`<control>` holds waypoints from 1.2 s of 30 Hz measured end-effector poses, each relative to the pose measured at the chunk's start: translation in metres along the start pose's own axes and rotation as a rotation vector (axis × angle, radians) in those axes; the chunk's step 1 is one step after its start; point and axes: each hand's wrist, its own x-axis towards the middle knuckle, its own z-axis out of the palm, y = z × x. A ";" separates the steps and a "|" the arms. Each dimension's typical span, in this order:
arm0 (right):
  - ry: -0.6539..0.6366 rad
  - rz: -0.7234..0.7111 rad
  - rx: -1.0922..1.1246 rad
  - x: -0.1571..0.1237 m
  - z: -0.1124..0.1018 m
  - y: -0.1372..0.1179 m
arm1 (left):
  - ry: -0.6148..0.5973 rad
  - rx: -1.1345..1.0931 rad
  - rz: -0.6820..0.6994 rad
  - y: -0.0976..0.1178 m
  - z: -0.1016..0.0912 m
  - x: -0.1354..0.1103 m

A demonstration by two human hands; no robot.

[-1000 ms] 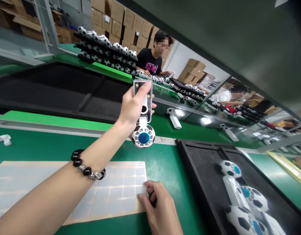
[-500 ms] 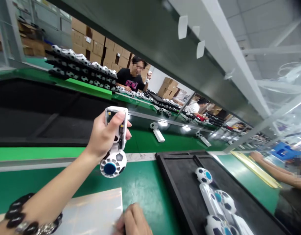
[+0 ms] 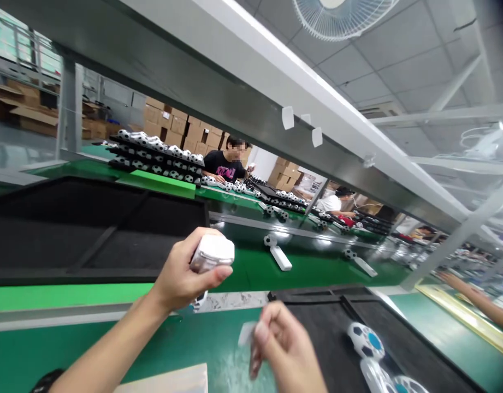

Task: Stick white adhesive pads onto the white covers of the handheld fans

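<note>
My left hand [image 3: 183, 278] is closed round a small hand-held fan with a white handle [image 3: 212, 252]; its football-patterned head hangs hidden below my fingers. The handle's end points towards me. My right hand [image 3: 284, 344] is raised in front of me, blurred, with thumb and fingers pinched on a small pale sticker [image 3: 246, 333]. Both hands hover above the green bench [image 3: 218, 349]. A corner of the sticker sheet [image 3: 169, 381] shows at the bottom edge.
A black tray [image 3: 317, 327] at my right holds finished football fans [image 3: 368, 341]. A dark conveyor [image 3: 91, 229] runs across, with two fans [image 3: 278, 254] lying on the green belt beyond it. Other people sit at stacked trays of fans further along. Another person's arm [image 3: 480, 305] reaches in at right.
My right hand has left the sticker sheet and risen with a sticker in its fingers. My left hand has tilted the fan so its end faces me. My head has tipped upward.
</note>
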 end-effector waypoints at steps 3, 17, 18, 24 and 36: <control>-0.030 0.029 0.137 0.020 0.001 -0.043 | -0.078 0.128 0.236 0.005 -0.006 0.004; -0.139 0.117 0.460 0.033 0.026 -0.068 | -0.178 0.417 0.612 0.016 -0.014 0.016; -0.143 0.118 0.458 0.033 0.026 -0.068 | -0.181 0.422 0.619 0.016 -0.013 0.016; -0.006 0.136 0.420 0.027 0.030 -0.075 | -0.187 0.441 0.644 0.020 -0.014 0.019; -0.001 0.149 0.404 0.025 0.029 -0.077 | -0.228 0.444 0.617 0.024 -0.015 0.020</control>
